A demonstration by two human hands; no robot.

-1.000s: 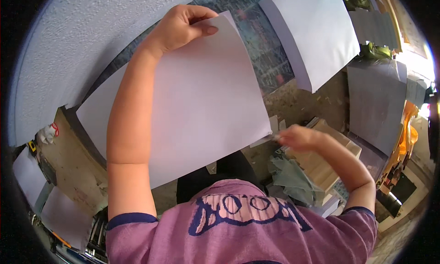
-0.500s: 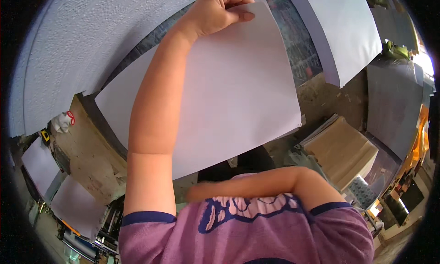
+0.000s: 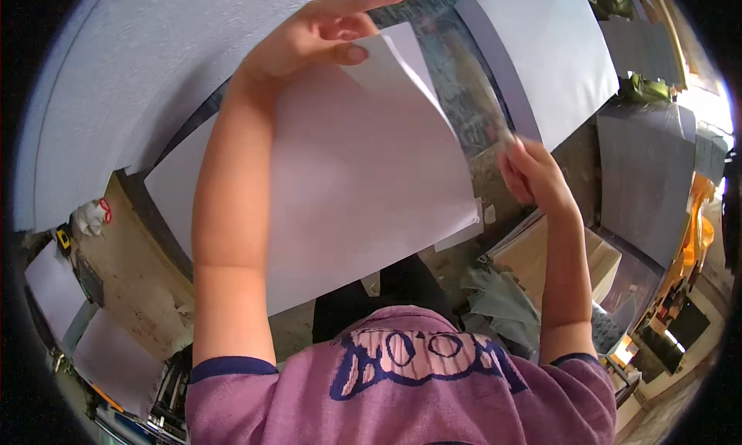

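A large white sheet (image 3: 363,159) lies in front of me over another pale sheet, its far right edge lifted and curling. My left hand (image 3: 313,43) is at the sheet's far edge, thumb pressed on it, index finger stretched out and the other fingers curled. To the right of the sheet, my right hand (image 3: 533,174) is closed round the near end of a long, thin, pale strip-like tool (image 3: 488,89). That tool is blurred by motion and its exact kind cannot be made out. It points away from me, over the dark worn table surface (image 3: 444,66).
A thick stack of white sheets (image 3: 549,51) stands at the far right. A textured white panel (image 3: 178,51) fills the far left. Near my right forearm sit a brown cardboard box (image 3: 525,259) and crumpled clear plastic (image 3: 502,306). More pale sheets (image 3: 116,360) lie at lower left.
My right hand has swung from in front of my chest out to the right, where the strip-like tool now shows. My left hand has shifted left, its index finger extended; the sheet's edge has curled up.
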